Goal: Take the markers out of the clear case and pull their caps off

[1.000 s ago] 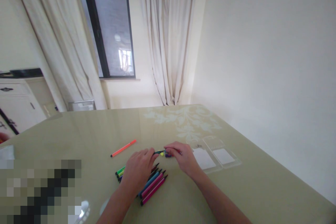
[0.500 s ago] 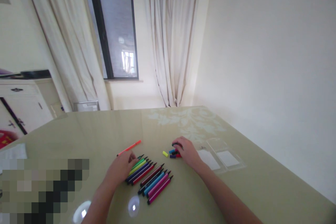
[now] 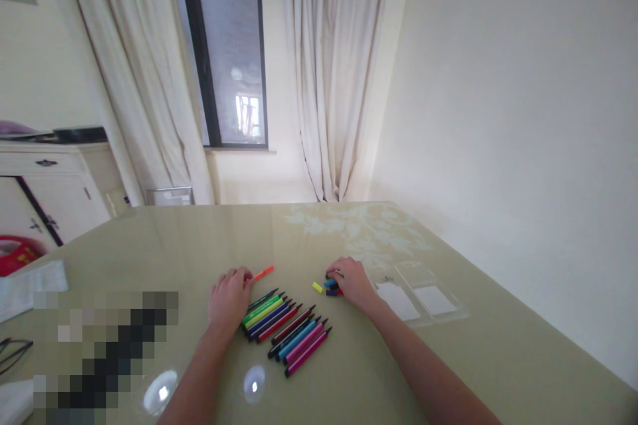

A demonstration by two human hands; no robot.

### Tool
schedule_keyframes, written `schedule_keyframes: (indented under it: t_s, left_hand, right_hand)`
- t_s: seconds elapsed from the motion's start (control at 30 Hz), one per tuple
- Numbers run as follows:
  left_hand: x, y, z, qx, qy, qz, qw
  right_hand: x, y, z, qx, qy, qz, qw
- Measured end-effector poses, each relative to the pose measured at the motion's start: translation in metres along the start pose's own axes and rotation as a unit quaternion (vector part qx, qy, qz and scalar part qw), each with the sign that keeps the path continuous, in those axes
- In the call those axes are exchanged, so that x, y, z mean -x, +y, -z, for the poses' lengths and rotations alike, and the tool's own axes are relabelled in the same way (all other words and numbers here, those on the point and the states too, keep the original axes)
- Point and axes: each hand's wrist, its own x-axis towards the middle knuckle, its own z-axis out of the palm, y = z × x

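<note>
A row of several uncapped coloured markers (image 3: pixel 286 325) lies on the glossy beige table (image 3: pixel 319 239). My left hand (image 3: pixel 228 297) rests curled over the near end of an orange marker (image 3: pixel 263 272), just left of the row. My right hand (image 3: pixel 351 281) is bent over a small heap of pen caps (image 3: pixel 331 287), its fingertips on them; a yellow cap (image 3: pixel 318 287) lies loose just to the left. What the right fingers hold is hidden.
Two clear plastic case halves (image 3: pixel 421 299) lie right of my right hand. Papers (image 3: pixel 30 282) and a blurred-out patch sit at the table's left. A white cabinet (image 3: pixel 50 192), curtains and a window stand behind. A wall runs along the right side.
My left hand let go of the capped marker, slid left past the row and closed over the orange marker. My right hand settled onto the pile of caps.
</note>
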Motion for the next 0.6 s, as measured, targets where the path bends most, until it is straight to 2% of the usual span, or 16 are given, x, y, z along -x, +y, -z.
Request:
schedule_keyframes:
  t_s: [0.13, 0.23, 0.3, 0.37, 0.47, 0.6]
  left_hand:
    - [0.000, 0.009, 0.005, 0.040, 0.002, -0.033, 0.999]
    - [0.009, 0.035, 0.010, 0.101, -0.001, -0.092, 0.991]
    - [0.019, 0.058, 0.013, 0.200, -0.025, -0.160, 0.966]
    - [0.031, 0.078, 0.016, 0.247, -0.049, -0.212, 0.944]
    - [0.045, 0.094, 0.019, 0.252, -0.048, -0.239, 0.937]
    - [0.049, 0.099, 0.020, 0.175, -0.075, -0.229, 0.955]
  right_hand:
    - [0.018, -0.009, -0.002, -0.074, 0.054, 0.019, 0.996]
    - [0.033, -0.024, -0.002, -0.198, 0.096, 0.029, 0.975]
    - [0.040, -0.034, 0.000, -0.275, 0.098, 0.040, 0.956]
    - [0.043, -0.040, 0.003, -0.324, 0.102, 0.050, 0.939]
    - [0.045, -0.042, 0.008, -0.357, 0.106, 0.050, 0.927]
    - [0.044, -0.042, 0.013, -0.366, 0.043, 0.058, 0.928]
